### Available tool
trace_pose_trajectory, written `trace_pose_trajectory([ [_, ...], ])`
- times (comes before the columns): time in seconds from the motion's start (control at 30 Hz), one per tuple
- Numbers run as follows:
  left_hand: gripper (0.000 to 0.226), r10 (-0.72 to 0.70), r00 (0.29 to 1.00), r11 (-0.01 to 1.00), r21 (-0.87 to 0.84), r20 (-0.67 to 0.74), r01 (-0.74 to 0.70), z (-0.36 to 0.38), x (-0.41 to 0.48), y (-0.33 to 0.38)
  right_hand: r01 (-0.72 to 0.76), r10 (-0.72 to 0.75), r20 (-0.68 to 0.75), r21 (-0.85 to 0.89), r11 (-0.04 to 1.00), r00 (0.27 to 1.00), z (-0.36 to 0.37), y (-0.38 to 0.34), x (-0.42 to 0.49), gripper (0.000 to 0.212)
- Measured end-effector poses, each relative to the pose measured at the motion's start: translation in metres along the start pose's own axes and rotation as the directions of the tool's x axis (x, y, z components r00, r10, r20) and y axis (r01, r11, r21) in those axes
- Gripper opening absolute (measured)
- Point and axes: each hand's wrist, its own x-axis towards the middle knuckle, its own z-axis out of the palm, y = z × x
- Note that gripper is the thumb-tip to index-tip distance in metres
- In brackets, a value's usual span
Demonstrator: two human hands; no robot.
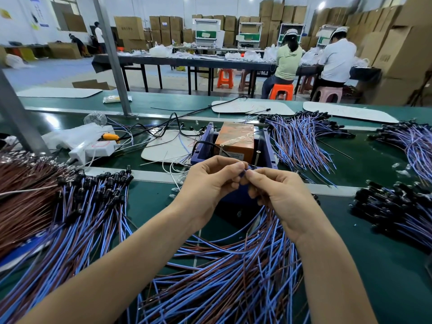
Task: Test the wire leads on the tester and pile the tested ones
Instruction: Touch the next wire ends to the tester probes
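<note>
Bare belt near right (wire piles left, tester ahead)

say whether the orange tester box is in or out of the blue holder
In: the orange tester box sits between the raised walls of the blue holder.

- No writing can be read anywhere in the view.
- A white label sits on the near face of the orange tester. It carries rows of dark print, too small and blurred to make out.
- The cartons stacked at the back of the hall bear faint dark stamps, and some have small blue stickers. None of these is legible.
- Blue and yellow sheets are pinned to the far left wall, and their print is only a blur.
</note>
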Motion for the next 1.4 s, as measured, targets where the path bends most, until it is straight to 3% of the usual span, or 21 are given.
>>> trace_pose_trajectory([
  [0.23, 0.019, 0.084, 0.996, 0.996, 0.013, -0.001, -0.084, 0.002, -0.002, -0.003, 0.049, -0.049, -0.010, -0.023, 0.999, 0.999, -0.001, -0.002, 0.000, 0.030],
  [0.4, 0.015, 0.155, 0.987, 0.987, 0.051, -0.036, -0.153, 0.002, -0.003, -0.004, 0.139, -0.143, -0.041, -0.088, 0.986, 0.989, 0.005, -0.002, -0.001, 0.023],
  [0.57, 0.015, 0.097, 0.995, 0.995, -0.014, -0.026, -0.097, 0.001, -0.002, -0.003, 0.135, -0.139, -0.064, -0.064, 0.989, 0.988, 0.007, -0.002, -0.001, 0.023],
  [0.8, 0.019, -0.053, 0.999, 0.977, 0.208, 0.012, 0.050, 0.005, -0.007, -0.012, 0.076, -0.060, -0.191, 0.077, 0.994, 0.980, 0.002, 0.000, 0.001, 0.030],
  [0.93, 0.014, -0.087, 0.995, 0.985, 0.143, -0.046, 0.093, 0.007, -0.007, -0.011, 0.025, -0.003, -0.168, 0.131, 0.991, 0.986, 0.004, 0.002, 0.002, 0.028],
  [1.2, 0.022, -0.039, 0.999, 0.998, 0.050, -0.036, 0.041, 0.005, -0.003, -0.013, 0.102, -0.087, -0.110, 0.131, 0.986, 0.990, 0.007, 0.002, 0.002, 0.030],
  [1.4, 0.025, 0.063, 0.997, 0.987, 0.151, -0.038, -0.057, 0.002, -0.002, -0.012, 0.135, -0.127, -0.070, 0.132, 0.982, 0.990, 0.006, 0.001, 0.001, 0.020],
])
